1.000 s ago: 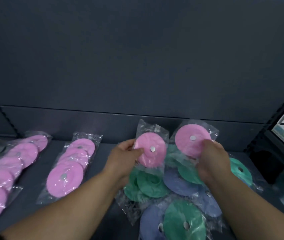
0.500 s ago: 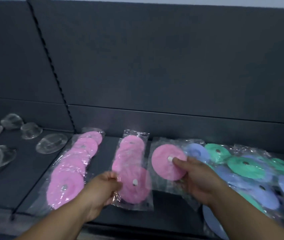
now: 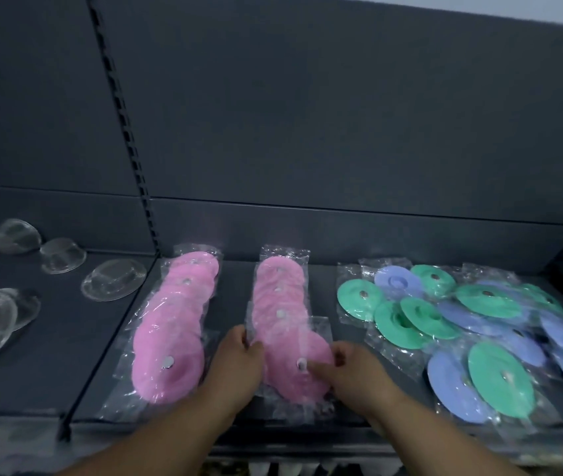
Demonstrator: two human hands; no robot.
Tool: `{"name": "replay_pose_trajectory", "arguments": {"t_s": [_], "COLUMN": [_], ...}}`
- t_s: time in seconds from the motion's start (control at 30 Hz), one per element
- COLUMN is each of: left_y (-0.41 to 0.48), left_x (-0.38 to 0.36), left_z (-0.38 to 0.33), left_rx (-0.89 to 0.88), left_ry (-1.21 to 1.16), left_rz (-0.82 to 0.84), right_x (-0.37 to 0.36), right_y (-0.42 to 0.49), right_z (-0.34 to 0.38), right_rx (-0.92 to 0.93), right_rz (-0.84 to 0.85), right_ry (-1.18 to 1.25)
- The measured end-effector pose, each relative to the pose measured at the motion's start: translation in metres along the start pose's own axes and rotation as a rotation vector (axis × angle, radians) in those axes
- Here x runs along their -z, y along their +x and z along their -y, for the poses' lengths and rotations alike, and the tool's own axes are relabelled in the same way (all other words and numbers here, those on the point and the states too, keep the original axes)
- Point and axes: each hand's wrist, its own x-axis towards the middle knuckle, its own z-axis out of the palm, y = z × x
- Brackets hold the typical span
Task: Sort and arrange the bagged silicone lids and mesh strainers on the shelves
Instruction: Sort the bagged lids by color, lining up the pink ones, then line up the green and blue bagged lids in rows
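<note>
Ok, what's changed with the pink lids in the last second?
Both hands carried pink lids leftward from the green and blue pile to the second pink row. The right hand has laid its pink lid at the row's front, still touching it; the left hand pinches the row's bag edge. The first pink row and clear pieces stayed put.
</note>
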Motion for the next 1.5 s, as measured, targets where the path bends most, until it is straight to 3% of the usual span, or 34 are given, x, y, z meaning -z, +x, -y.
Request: {"name": "replay_pose_trajectory", "arguments": {"t_s": [0.3, 0.5, 0.97, 1.1, 1.27, 1.37, 1.5], "left_y": [0.003, -0.004, 0.031, 0.028, 0.024, 0.022, 0.029], "left_x": [-0.010, -0.016, -0.024, -0.028, -0.064, -0.099, -0.155], "left_z": [0.002, 0.012, 0.010, -0.006, -0.043, -0.060, -0.072], "left_rx": [-0.102, -0.155, -0.168, -0.374, -0.585, -0.566, -0.399], "left_ry": [0.029, 0.159, 0.265, 0.516, 0.683, 0.720, 0.692], "left_rz": [0.100, 0.073, 0.020, -0.070, 0.036, 0.153, 0.199], "right_x": [-0.017, -0.012, -0.006, 0.027, 0.098, 0.147, 0.213], "right_y": [-0.009, -0.009, 0.011, 0.012, 0.021, 0.029, 0.039], "right_z": [0.013, 0.005, 0.006, 0.000, -0.011, -0.026, -0.065], "right_rx": [0.110, 0.185, 0.254, 0.254, 0.337, 0.283, 0.080], "right_rz": [-0.041, 0.027, -0.002, -0.139, -0.370, -0.431, -0.364], "right_ry": [-0.052, -0.217, -0.206, -0.334, -0.485, -0.673, -0.795]}}
